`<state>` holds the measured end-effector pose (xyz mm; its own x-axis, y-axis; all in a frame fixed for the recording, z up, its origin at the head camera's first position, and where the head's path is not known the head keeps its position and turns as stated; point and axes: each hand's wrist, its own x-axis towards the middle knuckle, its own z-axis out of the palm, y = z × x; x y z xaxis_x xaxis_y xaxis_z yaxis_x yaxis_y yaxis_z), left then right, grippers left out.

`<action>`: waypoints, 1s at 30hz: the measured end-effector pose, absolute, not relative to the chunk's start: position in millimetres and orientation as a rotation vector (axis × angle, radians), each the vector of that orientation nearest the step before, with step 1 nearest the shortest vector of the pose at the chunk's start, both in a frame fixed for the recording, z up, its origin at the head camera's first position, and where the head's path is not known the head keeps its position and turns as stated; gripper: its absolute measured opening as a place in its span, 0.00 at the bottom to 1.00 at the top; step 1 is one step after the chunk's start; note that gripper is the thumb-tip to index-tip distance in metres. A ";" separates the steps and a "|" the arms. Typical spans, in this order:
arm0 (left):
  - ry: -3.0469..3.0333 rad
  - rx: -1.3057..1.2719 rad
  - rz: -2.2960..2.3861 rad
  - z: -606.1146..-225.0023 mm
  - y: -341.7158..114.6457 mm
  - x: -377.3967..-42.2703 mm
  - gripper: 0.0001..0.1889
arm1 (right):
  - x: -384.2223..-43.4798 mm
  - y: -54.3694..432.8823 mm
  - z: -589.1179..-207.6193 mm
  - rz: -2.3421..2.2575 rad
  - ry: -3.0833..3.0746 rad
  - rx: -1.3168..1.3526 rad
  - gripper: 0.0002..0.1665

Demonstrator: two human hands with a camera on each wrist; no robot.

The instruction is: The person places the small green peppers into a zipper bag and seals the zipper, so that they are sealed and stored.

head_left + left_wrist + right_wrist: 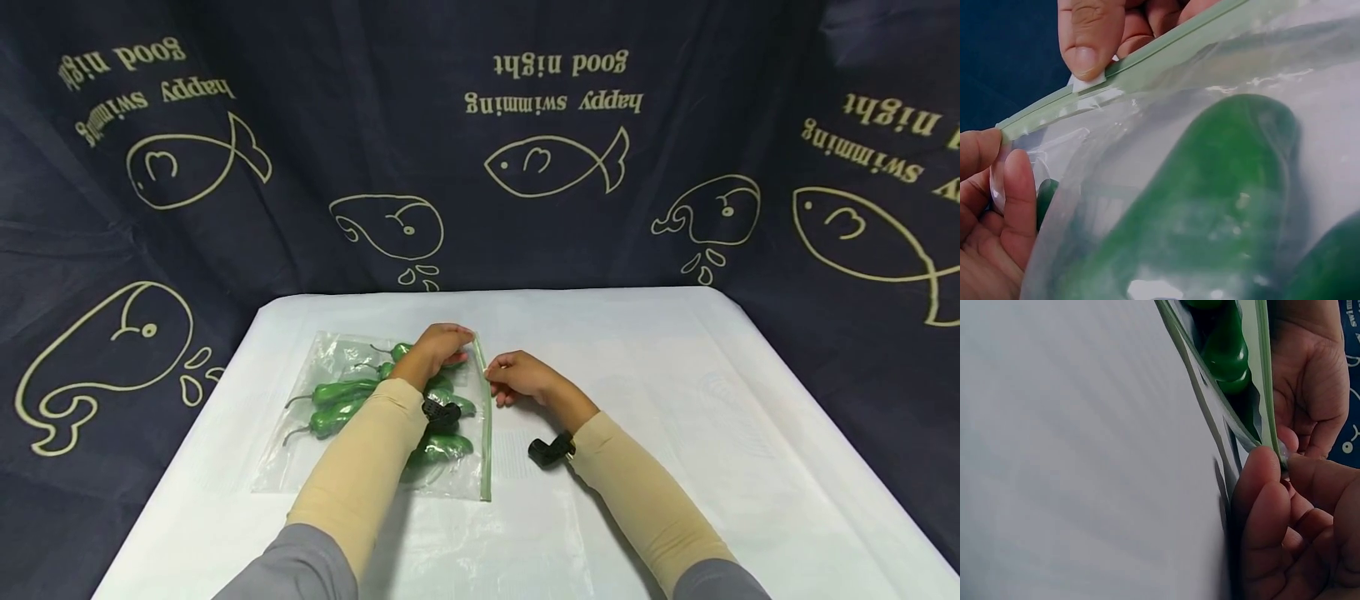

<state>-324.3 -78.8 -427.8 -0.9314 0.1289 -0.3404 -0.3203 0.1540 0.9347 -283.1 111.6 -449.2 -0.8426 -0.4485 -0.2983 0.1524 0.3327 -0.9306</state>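
Note:
A clear zip bag lies flat on the table with several green peppers inside. Along its right edge runs a green zip strip. At the strip's far end, my left hand pinches the bag's corner between thumb and fingers. My right hand is just nearer along the strip, its thumb and fingers pinching the small white slider. In the right wrist view, the strip's two sides stand apart on the near side of the slider, and peppers show through the gap.
The bag rests on a white-covered table. A dark curtain with fish drawings hangs behind it and at both sides. Black wrist cameras sit on both forearms, the left one above the bag.

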 end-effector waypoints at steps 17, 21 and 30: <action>2.073 -0.232 1.861 -428.2 -77.9 -326.5 0.14 | -270.4 115.6 -447.9 -1.485 2.063 -0.324 0.10; 2.073 -0.217 1.866 -428.6 -77.3 -325.6 0.14 | -266.1 117.7 -446.6 -1.452 2.071 -0.343 0.10; 2.066 -0.249 1.889 -427.8 -78.5 -326.2 0.15 | -260.7 117.9 -445.7 -1.408 2.073 -0.378 0.10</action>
